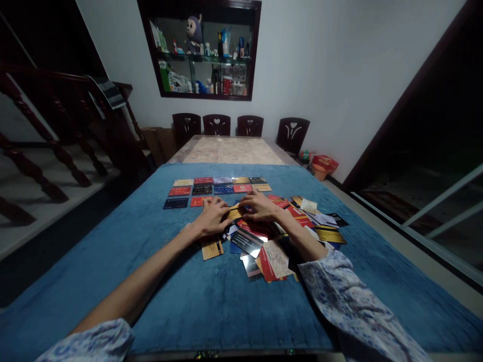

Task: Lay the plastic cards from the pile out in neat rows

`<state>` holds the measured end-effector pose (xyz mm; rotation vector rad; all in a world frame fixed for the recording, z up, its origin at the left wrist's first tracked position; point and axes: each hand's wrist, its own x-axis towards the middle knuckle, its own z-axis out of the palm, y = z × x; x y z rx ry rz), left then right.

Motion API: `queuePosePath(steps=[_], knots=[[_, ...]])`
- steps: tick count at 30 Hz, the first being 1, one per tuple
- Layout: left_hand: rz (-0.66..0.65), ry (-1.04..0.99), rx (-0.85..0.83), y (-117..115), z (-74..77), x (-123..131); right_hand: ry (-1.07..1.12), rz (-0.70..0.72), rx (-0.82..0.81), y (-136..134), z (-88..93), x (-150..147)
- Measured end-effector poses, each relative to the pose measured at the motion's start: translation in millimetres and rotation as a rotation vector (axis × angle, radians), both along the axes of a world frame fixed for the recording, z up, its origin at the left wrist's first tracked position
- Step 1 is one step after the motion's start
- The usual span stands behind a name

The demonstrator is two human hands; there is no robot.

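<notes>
A gold card (235, 212) lies between my two hands. My left hand (212, 216) closes on its left edge, and my right hand (258, 206) grips the right side. Under and around them spreads a loose pile of overlapping cards, with a black striped card (247, 242), a red card with a paper slip (275, 260) and a gold card (329, 234) among them. Beyond my hands, cards lie in neat rows, including a dark blue card (175, 202) at the near left and a red card (180, 191) behind it. An orange card (198, 201) is beside my left fingertips.
A blue cloth (169, 301) covers the near part of the long table; its bare stone top (234, 150) shows at the far end. Dark chairs (293, 131) stand behind it. A wall shelf (206, 58) holds bottles and a plush toy. A wooden railing is at left.
</notes>
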<state>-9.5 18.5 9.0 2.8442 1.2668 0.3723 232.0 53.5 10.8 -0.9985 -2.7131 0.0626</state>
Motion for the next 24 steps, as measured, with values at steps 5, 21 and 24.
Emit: queuePosePath(steps=[5,21,24], knots=[[0.016,0.019,-0.04,-2.2,3.4,1.5,-0.033,-0.009,-0.039,-1.1,-2.2,-1.6],[-0.069,0.148,0.076,-2.9,9.8,9.5,0.006,0.005,0.023,-8.7,1.6,-7.2],[-0.103,0.176,0.148,-0.5,6.5,9.6,0.039,0.008,0.031,-9.4,2.4,-6.9]])
